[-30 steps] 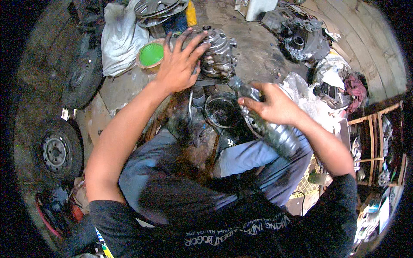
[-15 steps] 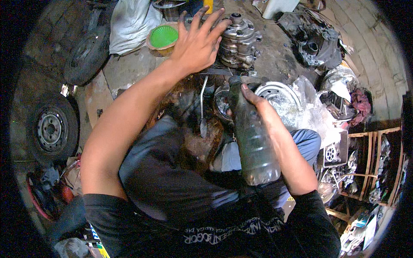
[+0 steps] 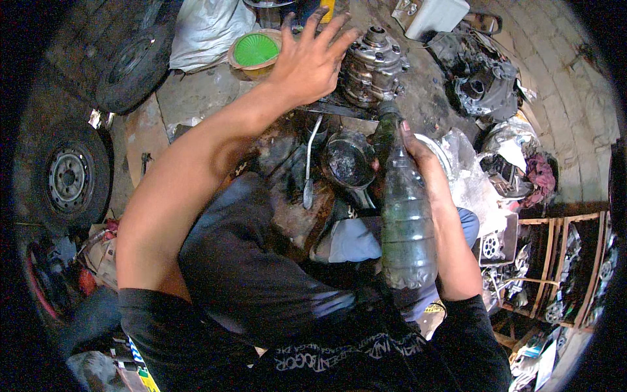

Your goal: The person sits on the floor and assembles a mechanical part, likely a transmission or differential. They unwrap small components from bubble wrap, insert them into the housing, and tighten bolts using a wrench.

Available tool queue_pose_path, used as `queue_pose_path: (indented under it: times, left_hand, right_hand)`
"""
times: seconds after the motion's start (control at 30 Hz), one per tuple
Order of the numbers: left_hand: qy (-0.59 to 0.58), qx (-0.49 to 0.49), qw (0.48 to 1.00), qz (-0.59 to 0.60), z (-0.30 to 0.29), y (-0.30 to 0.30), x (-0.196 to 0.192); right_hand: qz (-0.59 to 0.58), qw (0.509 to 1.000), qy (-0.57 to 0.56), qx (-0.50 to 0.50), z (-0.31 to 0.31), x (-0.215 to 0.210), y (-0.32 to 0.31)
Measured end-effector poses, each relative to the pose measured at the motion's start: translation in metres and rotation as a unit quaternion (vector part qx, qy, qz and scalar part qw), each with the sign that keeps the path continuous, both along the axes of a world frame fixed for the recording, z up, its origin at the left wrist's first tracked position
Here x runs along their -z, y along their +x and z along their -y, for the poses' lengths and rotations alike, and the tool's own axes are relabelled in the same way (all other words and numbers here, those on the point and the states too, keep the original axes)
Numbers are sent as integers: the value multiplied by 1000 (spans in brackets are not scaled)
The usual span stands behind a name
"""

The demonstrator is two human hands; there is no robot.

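My right hand [image 3: 418, 151] is wrapped round the upper part of a clear, greenish, ribbed plastic bottle [image 3: 408, 228]. The bottle's neck points away from me and overlaps the lower edge of a round, greasy metal machine part [image 3: 373, 73] in view; whether they touch, I cannot tell. My left hand [image 3: 308, 63] is open beside that part's left side, fingers spread and darkened with grime, with nothing in them. A dark round pan [image 3: 349, 162] with a handle lies to the left of the bottle. A long-handled metal tool with a flattened end [image 3: 308, 163] rests left of the pan.
A green bowl-shaped piece [image 3: 256, 50] sits in a basin beyond my left forearm, by a white sack [image 3: 209, 36]. Tyres on wheels [image 3: 70, 178] stand at left. Far right are a dirty metal casing [image 3: 480, 88], clear plastic sheeting [image 3: 467, 173] and a wooden rack [image 3: 555, 261].
My right hand has shifted the bottle slightly right, its neck now overlapping the machine part's base. The pan shows more fully. My left hand stays spread beside the part.
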State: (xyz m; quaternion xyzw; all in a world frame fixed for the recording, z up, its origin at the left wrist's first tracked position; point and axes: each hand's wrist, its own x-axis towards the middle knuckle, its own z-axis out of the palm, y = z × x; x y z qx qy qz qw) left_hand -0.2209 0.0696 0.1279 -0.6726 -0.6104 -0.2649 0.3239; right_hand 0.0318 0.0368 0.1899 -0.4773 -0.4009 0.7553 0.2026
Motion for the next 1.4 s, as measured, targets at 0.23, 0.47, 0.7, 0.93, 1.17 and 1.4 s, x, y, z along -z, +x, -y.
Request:
queue_pose_path:
  times: [0.23,0.47,0.7,0.93,1.17,1.4]
  left_hand:
    - [0,-5,1000,-7,-2,0,-1]
    - [-3,3,1000,5,-2,-2,0]
    - [9,-22,1000,-13,-2,-4,1]
    - [3,-30,1000,0,-1,-4,2]
    - [-5,-56,998,-8,1,-8,3]
    - [-44,-67,996,25,8,-7,0]
  right_hand:
    - [-101,993,-47,-35,-9,4,13]
    - [-92,987,-108,-75,-14,22,22]
    - [-117,989,-69,-66,-15,4,21]
    - [-109,985,-109,-80,-16,12,19]
    - [-60,995,-47,-60,-19,-2,5]
    - [-29,994,8,-101,-27,6,-1]
